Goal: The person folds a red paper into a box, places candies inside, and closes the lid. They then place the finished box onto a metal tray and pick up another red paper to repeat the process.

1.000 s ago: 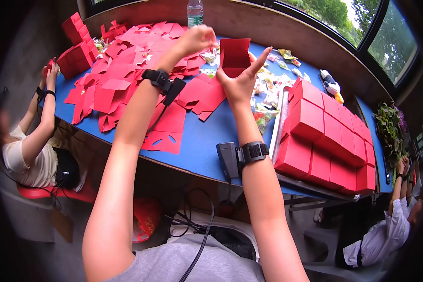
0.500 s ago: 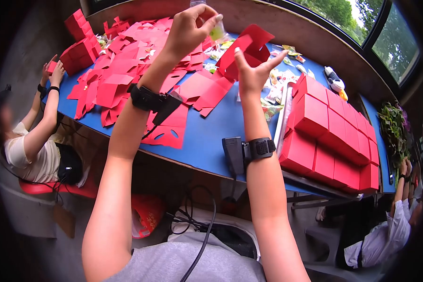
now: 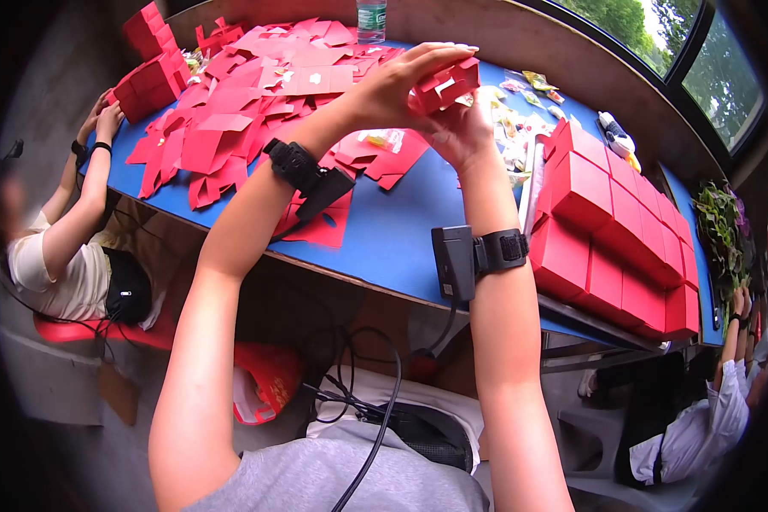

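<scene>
Above the far side of the table, a small red paper box (image 3: 445, 87) is between my two hands. My left hand (image 3: 392, 90) curves over it from the left, fingers stretched along its top. Its underside and right side rest against my right hand (image 3: 468, 132), whose fingers are partly hidden behind the box. Below them, a clear packet with yellow contents (image 3: 384, 139) lies on a flat red card sheet (image 3: 398, 162).
Flat red box blanks (image 3: 222, 128) are heaped on the blue table (image 3: 375, 247). Folded red boxes (image 3: 606, 222) fill a tray at right. Small packets (image 3: 512, 128) lie behind it. A bottle (image 3: 371, 21) stands at the back. Co-workers sit left (image 3: 55, 273) and right (image 3: 700, 427).
My left hand has moved right and down to the box, and the clear packet it held is out of its fingers. The box has turned, and both hands now meet at it.
</scene>
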Demonstrator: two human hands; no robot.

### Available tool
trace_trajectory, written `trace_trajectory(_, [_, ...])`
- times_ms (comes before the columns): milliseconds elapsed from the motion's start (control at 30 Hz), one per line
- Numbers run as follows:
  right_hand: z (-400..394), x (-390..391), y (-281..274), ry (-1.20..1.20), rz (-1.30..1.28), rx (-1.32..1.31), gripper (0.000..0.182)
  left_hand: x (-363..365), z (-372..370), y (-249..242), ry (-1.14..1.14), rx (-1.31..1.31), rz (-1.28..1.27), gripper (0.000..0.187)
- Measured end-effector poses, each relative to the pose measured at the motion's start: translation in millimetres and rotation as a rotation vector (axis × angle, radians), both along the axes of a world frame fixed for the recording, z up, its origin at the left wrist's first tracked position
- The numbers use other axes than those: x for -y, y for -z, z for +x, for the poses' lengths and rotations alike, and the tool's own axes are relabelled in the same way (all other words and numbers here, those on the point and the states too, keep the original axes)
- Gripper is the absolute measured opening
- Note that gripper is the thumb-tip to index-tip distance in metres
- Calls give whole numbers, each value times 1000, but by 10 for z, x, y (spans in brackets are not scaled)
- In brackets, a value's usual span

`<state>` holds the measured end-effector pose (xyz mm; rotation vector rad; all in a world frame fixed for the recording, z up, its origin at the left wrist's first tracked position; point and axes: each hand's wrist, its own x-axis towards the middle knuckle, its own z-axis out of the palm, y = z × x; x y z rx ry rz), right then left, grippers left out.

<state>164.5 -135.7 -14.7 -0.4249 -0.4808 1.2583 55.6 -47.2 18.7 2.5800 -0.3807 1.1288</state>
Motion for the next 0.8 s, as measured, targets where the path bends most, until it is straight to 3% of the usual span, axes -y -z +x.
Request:
trace_trajectory(33, [-13, 15, 5, -6, 1, 2, 65, 8, -10, -6, 30, 8, -68, 88])
trace_trajectory(100, [-28, 83, -22, 57, -245, 454, 66, 0, -69, -28, 22, 1, -149, 81])
trace_trajectory(167, [69, -21, 99, 235, -411, 637, 63, 3, -105, -32, 23, -7, -229, 74])
trace_trajectory(233, [1, 41, 35, 378, -420, 753, 58, -9, -125, 21, -2, -56, -541, 68])
trace_trajectory(367, [-37, 90, -29, 335, -308, 696, 56, -122, -35, 134, -109, 120, -455, 73])
trace_trajectory(500, [-27, 67, -24, 229, -399, 617, 58, -227, -28, 185, -243, 146, -393, 67])
trace_trajectory(533, [-13, 58, -4, 163, -404, 573, 59, -175, -31, 185, -183, 176, -386, 55])
trace_trajectory(567, [2, 46, 12, 167, -405, 571, 59, -134, -50, 178, -180, 174, -385, 55])
trace_trajectory(633, [-32, 49, -34, 97, -379, 437, 62, -51, -89, 131, -94, -54, -552, 42])
trace_trajectory(700, [-68, 114, -101, 129, -300, 438, 64, -32, -9, 202, -49, 16, -627, 39])
trace_trajectory(800, [-87, 166, -128, 162, -221, 448, 68, 34, 23, 219, 90, -98, -792, 31])
